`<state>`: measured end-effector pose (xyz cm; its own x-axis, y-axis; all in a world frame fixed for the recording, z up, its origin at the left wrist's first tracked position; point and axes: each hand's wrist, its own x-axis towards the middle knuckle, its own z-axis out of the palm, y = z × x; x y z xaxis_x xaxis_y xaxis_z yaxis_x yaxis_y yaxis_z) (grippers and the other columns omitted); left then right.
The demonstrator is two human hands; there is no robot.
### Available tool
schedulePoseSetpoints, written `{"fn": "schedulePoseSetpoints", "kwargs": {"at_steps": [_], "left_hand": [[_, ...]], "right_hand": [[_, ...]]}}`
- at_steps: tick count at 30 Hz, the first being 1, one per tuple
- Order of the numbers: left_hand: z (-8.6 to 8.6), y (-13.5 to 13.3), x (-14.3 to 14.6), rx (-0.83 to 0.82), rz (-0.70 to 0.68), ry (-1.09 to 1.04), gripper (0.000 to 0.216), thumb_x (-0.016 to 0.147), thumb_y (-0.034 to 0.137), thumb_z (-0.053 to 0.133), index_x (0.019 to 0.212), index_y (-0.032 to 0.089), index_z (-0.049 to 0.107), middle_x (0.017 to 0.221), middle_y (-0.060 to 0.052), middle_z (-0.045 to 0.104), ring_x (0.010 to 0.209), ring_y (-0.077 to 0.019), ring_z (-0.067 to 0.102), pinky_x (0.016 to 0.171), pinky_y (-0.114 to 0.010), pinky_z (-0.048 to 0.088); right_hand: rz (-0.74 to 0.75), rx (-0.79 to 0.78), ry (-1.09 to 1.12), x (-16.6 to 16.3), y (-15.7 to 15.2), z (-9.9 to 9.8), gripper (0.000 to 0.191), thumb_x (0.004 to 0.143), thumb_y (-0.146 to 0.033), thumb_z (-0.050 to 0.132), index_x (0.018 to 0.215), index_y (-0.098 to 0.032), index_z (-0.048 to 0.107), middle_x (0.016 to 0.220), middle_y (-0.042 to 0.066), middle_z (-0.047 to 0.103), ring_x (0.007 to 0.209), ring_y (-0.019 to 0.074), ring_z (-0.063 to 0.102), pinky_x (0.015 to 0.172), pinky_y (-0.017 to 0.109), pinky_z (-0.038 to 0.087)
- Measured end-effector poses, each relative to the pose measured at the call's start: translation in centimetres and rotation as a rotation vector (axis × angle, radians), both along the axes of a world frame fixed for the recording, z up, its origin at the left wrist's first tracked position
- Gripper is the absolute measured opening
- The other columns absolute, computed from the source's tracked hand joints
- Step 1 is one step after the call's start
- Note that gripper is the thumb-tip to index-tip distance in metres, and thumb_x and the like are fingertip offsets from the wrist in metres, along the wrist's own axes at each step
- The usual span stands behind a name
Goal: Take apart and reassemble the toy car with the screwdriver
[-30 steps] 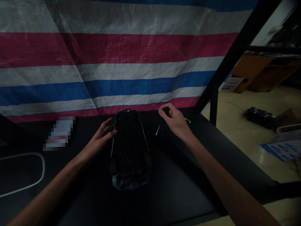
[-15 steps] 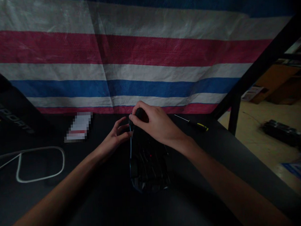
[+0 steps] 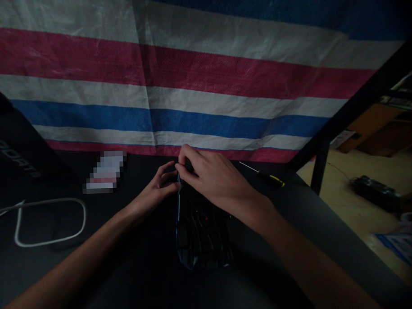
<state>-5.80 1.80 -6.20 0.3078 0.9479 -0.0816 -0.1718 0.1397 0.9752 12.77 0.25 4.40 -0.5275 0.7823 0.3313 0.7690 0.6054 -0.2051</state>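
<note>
A black toy car (image 3: 204, 238) with a blue edge lies underside up on the dark table, a small red light glowing in its middle. My right hand (image 3: 215, 174) reaches over its far end, thumb and fingers closed round a dark, round part that looks like a wheel (image 3: 189, 165). That part is mostly hidden by the hand. Along the car's left edge, my left hand (image 3: 159, 182) has its fingers apart, with the fingertips at or against the side. The dim light hides finer detail on the car.
Right of the car lies a black and yellow screwdriver (image 3: 271, 178). To the left are a blurred white packet (image 3: 105, 171), a white cable (image 3: 52, 243) and a dark box with lettering (image 3: 19, 143). A striped sheet (image 3: 190, 92) hangs behind; a black frame bar (image 3: 321, 161) stands at right.
My right hand has lowered slightly and turned over the far end, covering more of the wheel-like part. My left hand stays nearly still. The view has tilted a little.
</note>
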Motion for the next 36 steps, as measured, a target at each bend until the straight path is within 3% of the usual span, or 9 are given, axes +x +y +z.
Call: {"fn": "schedulePoseSetpoints", "kwargs": {"at_steps": [8, 14, 20, 23, 27, 32, 36], "left_hand": [[0.0, 0.1, 0.0, 0.022, 0.005, 0.025, 0.084, 0.083, 0.027, 0.08, 0.155, 0.029, 0.038, 0.155, -0.013, 0.052, 0.12, -0.0265, 0.065, 0.104, -0.042, 0.051], [0.3, -0.1, 0.2, 0.03, 0.035, 0.062, 0.083, 0.083, 0.028, 0.081, 0.155, 0.029, 0.04, 0.151, -0.014, 0.057, 0.125, -0.0326, 0.064, 0.105, -0.05, 0.053], [0.0, 0.3, 0.0, 0.052, 0.01, 0.055, 0.08, 0.082, 0.031, 0.083, 0.151, 0.029, 0.044, 0.152, -0.013, 0.057, 0.138, -0.0358, 0.057, 0.117, -0.055, 0.044], [0.0, 0.4, -0.1, 0.037, 0.005, 0.051, 0.082, 0.083, 0.031, 0.083, 0.154, 0.03, 0.041, 0.158, -0.014, 0.051, 0.141, -0.0362, 0.054, 0.12, -0.059, 0.04], [0.0, 0.3, 0.0, 0.034, -0.003, 0.02, 0.083, 0.082, 0.027, 0.083, 0.153, 0.03, 0.042, 0.156, -0.014, 0.052, 0.138, -0.0357, 0.057, 0.12, -0.059, 0.04], [-0.2, 0.5, -0.1, 0.036, -0.03, -0.001, 0.078, 0.083, 0.025, 0.083, 0.151, 0.03, 0.045, 0.153, -0.013, 0.055, 0.134, -0.0339, 0.06, 0.116, -0.057, 0.046], [-0.6, 0.8, -0.1, 0.063, -0.028, 0.004, 0.079, 0.083, 0.021, 0.082, 0.152, 0.029, 0.044, 0.149, -0.011, 0.058, 0.13, -0.0313, 0.063, 0.116, -0.052, 0.046]], "right_hand": [[0.014, 0.015, -0.04, 0.1, -0.1, 0.2, 0.015, 0.108, -0.026, 0.047, 0.112, -0.017, 0.059, 0.094, 0.006, 0.073, 0.081, 0.0183, 0.066, 0.069, 0.031, 0.035], [0.001, 0.048, -0.057, 0.0, -0.3, 0.3, 0.018, 0.107, -0.025, 0.047, 0.115, -0.017, 0.061, 0.095, 0.006, 0.074, 0.082, 0.0182, 0.066, 0.069, 0.031, 0.036], [-0.137, 0.134, -0.089, -0.5, -0.5, 0.0, 0.031, 0.11, -0.04, 0.042, 0.11, -0.021, 0.067, 0.081, 0.006, 0.073, 0.074, 0.021, 0.066, 0.066, 0.033, 0.035], [-0.015, 0.06, 0.014, 0.2, 0.1, -0.2, 0.021, 0.108, -0.032, 0.047, 0.111, -0.02, 0.063, 0.088, 0.004, 0.073, 0.078, 0.0189, 0.066, 0.07, 0.031, 0.04], [0.188, 0.058, 0.143, 1.2, 0.6, -0.2, 0.012, 0.102, -0.016, 0.05, 0.111, -0.018, 0.059, 0.106, 0.005, 0.071, 0.1, 0.0172, 0.064, 0.091, 0.03, 0.043], [0.074, 0.071, 0.071, 0.9, 0.6, -0.5, 0.016, 0.106, -0.027, 0.047, 0.108, -0.02, 0.06, 0.091, 0.003, 0.068, 0.082, 0.0182, 0.061, 0.08, 0.032, 0.042], [0.19, 0.065, 0.137, 0.8, 0.3, -0.4, 0.014, 0.099, -0.017, 0.053, 0.113, -0.019, 0.056, 0.102, 0.004, 0.068, 0.094, 0.0187, 0.061, 0.087, 0.031, 0.042]]}}
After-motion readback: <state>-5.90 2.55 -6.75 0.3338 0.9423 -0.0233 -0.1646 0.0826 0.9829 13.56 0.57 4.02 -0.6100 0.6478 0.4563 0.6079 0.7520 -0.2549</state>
